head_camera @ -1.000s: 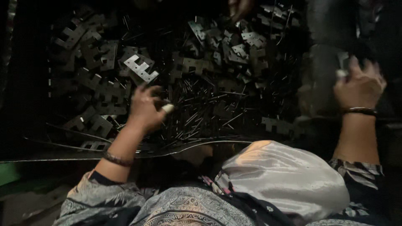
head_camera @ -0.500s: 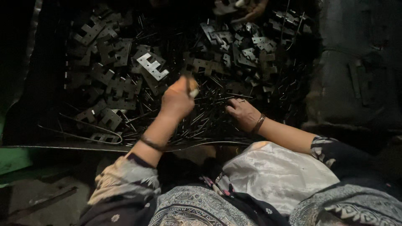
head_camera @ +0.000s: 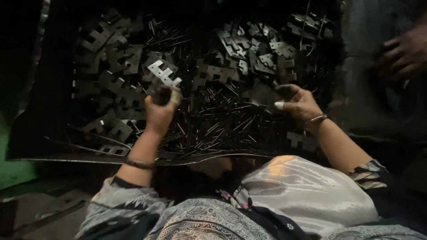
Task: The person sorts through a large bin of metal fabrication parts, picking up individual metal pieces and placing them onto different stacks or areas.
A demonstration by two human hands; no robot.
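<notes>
- left hand [head_camera: 160, 109]: fist clamped on small dark metal piece [head_camera: 159, 92], above pin heap [head_camera: 213, 120]
- right hand [head_camera: 299, 103]: fingers curled on dark plate [head_camera: 263, 95], grip unclear
- notched plates [head_camera: 249, 49] piled in tray [head_camera: 53, 153]

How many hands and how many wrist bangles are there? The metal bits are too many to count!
Person's own hands: 2, left hand and right hand
Another person's hand: 1
Thin metal wrist bangles: 2
Total: 5
</notes>
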